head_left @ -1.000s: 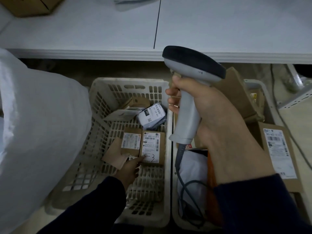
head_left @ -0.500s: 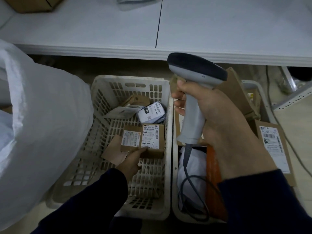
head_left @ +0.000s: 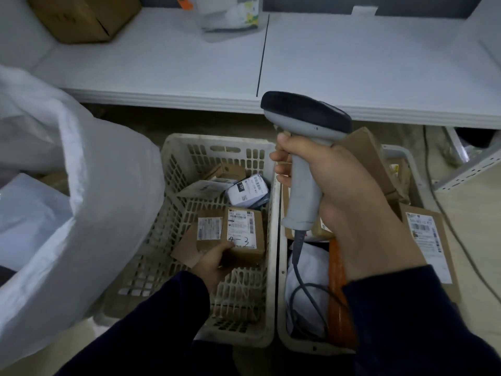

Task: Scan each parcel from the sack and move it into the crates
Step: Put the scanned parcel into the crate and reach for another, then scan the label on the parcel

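My right hand (head_left: 349, 202) grips the handle of a grey barcode scanner (head_left: 303, 158), held upright above the seam between two crates. My left hand (head_left: 214, 263) holds the near corner of a small brown box (head_left: 244, 232) marked "4-3", down inside the left white crate (head_left: 217, 143). Beside that box lie another labelled brown box (head_left: 208, 226), a white pouch (head_left: 248, 189) and a flat mailer. The white sack (head_left: 89, 202) stands open at the left.
The right crate (head_left: 395, 151) holds brown boxes, a white bag, an orange parcel (head_left: 337, 294) and the scanner's cable. A labelled carton (head_left: 428, 234) leans on its right side. A white table (head_left: 352, 63) runs across the back with a cardboard box (head_left: 81, 14) on it.
The view has tilted up, showing more of the table. My left hand stays on the "4-3" box in the left crate. The scanner remains in my right hand.
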